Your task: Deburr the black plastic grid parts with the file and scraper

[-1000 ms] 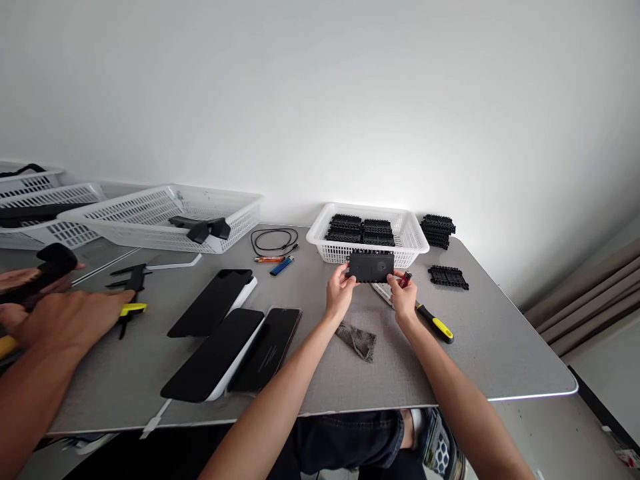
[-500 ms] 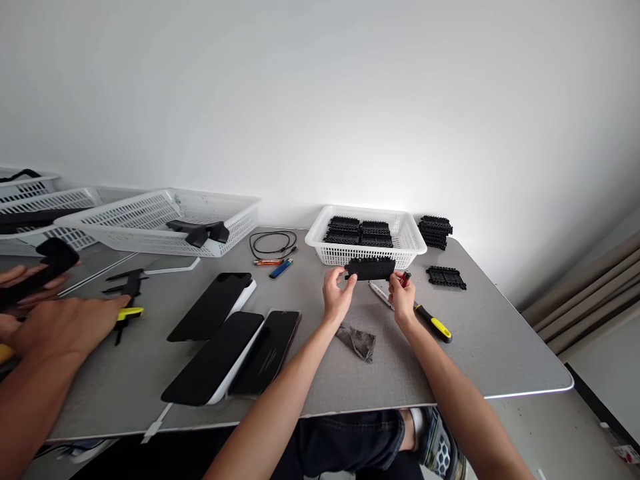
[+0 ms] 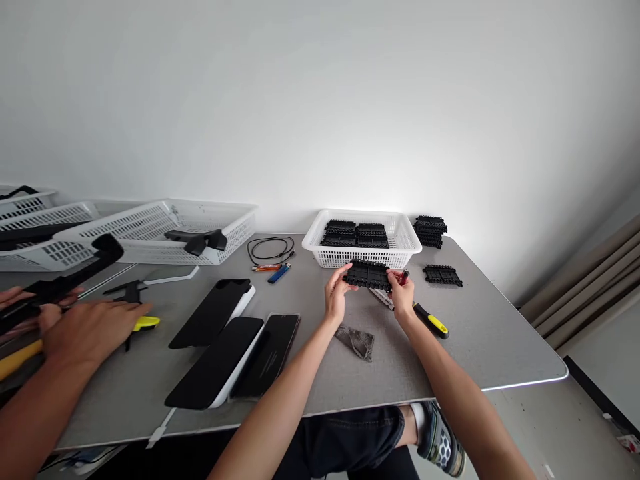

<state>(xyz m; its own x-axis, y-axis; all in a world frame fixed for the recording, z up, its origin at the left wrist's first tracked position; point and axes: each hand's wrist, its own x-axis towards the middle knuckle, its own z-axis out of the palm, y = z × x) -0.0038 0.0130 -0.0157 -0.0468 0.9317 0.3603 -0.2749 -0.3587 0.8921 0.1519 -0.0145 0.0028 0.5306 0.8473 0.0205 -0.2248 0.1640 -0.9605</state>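
Both my hands hold one black ribbed plastic part [image 3: 367, 274] a little above the grey table [image 3: 480, 347], just in front of a white basket [image 3: 407, 250]. My left hand [image 3: 336, 295] grips its left end, my right hand [image 3: 401, 293] its right end. A small red object [image 3: 404, 275] shows at my right fingers. The part lies flat with its ribbed face up.
The basket holds several black parts; more stand stacked [image 3: 429, 231] and one lies flat [image 3: 442, 275] to its right. A yellow-handled tool [image 3: 430, 321], a grey cloth [image 3: 357, 341], lighters [image 3: 279, 272], a cable [image 3: 270, 248] and dark panels [image 3: 220, 360] lie about. Another person's hand [image 3: 93, 327] works at far left.
I have turned the black part from upright with its smooth face toward me to flat with its ribbed face up. The other person's black piece rose at the left.
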